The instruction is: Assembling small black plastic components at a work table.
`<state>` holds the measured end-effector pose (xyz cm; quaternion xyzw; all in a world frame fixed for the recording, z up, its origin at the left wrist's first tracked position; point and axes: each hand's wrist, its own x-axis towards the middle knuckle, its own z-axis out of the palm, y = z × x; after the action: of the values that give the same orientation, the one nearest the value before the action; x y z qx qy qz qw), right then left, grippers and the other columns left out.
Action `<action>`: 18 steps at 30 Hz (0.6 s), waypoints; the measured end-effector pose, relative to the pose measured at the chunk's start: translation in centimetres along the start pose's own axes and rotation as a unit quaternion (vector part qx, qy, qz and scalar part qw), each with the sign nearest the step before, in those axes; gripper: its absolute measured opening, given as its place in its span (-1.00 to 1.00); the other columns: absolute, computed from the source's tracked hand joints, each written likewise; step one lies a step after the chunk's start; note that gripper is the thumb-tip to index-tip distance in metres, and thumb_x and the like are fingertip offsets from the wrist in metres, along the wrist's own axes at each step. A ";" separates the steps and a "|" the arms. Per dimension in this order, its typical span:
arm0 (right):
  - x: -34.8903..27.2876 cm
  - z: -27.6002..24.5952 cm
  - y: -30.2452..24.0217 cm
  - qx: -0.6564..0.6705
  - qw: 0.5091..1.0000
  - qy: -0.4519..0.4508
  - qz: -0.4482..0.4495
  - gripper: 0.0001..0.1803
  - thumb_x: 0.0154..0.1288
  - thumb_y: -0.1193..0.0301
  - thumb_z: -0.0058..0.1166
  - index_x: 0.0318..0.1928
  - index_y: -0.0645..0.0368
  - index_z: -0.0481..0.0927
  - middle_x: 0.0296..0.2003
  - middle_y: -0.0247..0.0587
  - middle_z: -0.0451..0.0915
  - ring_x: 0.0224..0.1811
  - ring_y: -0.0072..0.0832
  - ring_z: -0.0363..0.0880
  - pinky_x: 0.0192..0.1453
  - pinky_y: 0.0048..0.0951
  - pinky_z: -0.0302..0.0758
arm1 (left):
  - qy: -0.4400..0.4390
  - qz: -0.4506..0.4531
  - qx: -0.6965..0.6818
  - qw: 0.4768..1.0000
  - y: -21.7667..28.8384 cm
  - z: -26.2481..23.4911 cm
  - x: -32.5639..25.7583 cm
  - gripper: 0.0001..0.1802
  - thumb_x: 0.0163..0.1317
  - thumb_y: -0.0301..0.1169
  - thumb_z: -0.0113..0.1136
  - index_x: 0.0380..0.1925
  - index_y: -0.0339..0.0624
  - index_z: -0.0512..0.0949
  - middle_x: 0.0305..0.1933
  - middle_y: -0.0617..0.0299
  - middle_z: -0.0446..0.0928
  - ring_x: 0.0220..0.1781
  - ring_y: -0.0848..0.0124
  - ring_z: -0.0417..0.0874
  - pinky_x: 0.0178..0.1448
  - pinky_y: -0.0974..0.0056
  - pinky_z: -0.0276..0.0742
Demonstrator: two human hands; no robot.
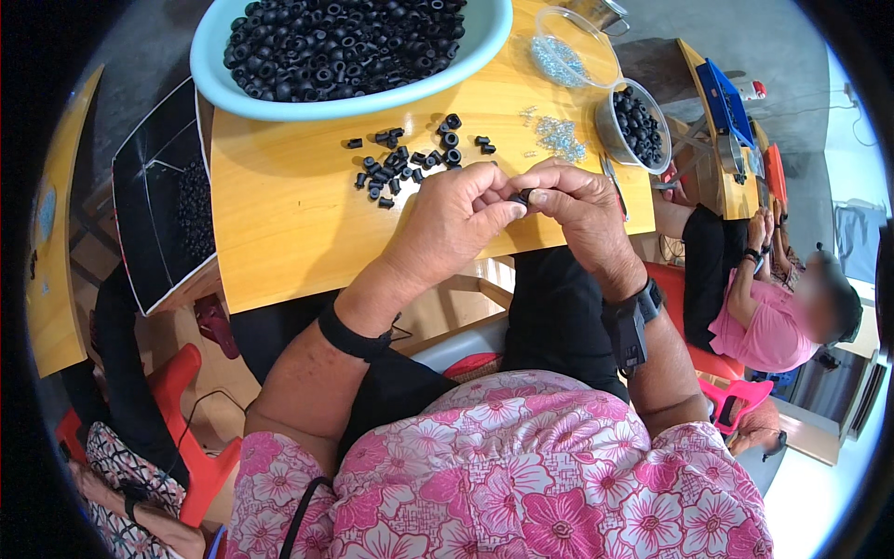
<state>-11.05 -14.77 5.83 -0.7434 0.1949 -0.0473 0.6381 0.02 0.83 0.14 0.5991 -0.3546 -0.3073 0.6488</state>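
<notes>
My left hand [452, 219] and my right hand [582, 214] meet over the table's near edge, fingertips pinched together. Between them is a small black part [524, 197], mostly covered by thumbs and fingers. Just beyond my left hand lies a loose scatter of short black hollow pieces [400, 170], some on their sides. A little pile of tiny clear pieces [561, 138] rests on the wood beyond my right hand. Beside that hand, a slim tool with a dark handle [615, 186] lies at the table edge; its kind is partly hidden.
A light blue basin [354, 110] heaped with black rounded parts fills the table's [279, 214] far side. At right stand a tub [610, 140] of black parts and a clear container [605, 61] with clear pieces. A black-lined box [154, 224] is at left. People sit on both sides.
</notes>
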 end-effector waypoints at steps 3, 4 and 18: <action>0.2 -0.2 0.1 -0.001 1.000 -0.021 -0.017 -0.78 0.30 0.66 0.07 -0.10 0.32 0.72 -0.18 -0.22 0.68 -0.09 -0.50 0.62 0.08 -0.48 0.55 | -0.009 -0.005 -0.012 1.000 -0.2 -0.1 0.1 -0.82 0.24 -0.45 0.33 -0.27 -0.37 0.60 -0.43 0.16 0.66 -0.42 0.49 0.65 -0.26 0.37 0.60; 0.3 -0.3 0.3 0.012 0.999 -0.028 -0.030 -0.78 0.30 0.66 0.08 -0.11 0.32 0.72 -0.18 -0.22 0.67 -0.06 -0.50 0.61 0.09 -0.48 0.54 | -0.011 -0.016 -0.036 0.999 -0.1 -0.1 0.1 -0.82 0.25 -0.44 0.32 -0.26 -0.37 0.61 -0.43 0.17 0.66 -0.42 0.50 0.65 -0.27 0.38 0.59; -0.2 -0.2 1.3 0.041 0.999 -0.016 -0.032 -0.80 0.35 0.54 0.07 -0.13 0.32 0.72 -0.21 -0.27 0.63 -0.12 -0.53 0.56 0.06 -0.46 0.49 | -0.021 -0.023 -0.060 0.998 -0.3 0.0 0.1 -0.84 0.26 -0.44 0.32 -0.26 -0.32 0.61 -0.46 0.24 0.63 -0.43 0.56 0.61 -0.31 0.41 0.55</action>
<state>-11.55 -15.05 4.62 -0.7229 0.1587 -0.0636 0.6695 0.08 0.72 -0.16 0.5608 -0.3350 -0.3553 0.6686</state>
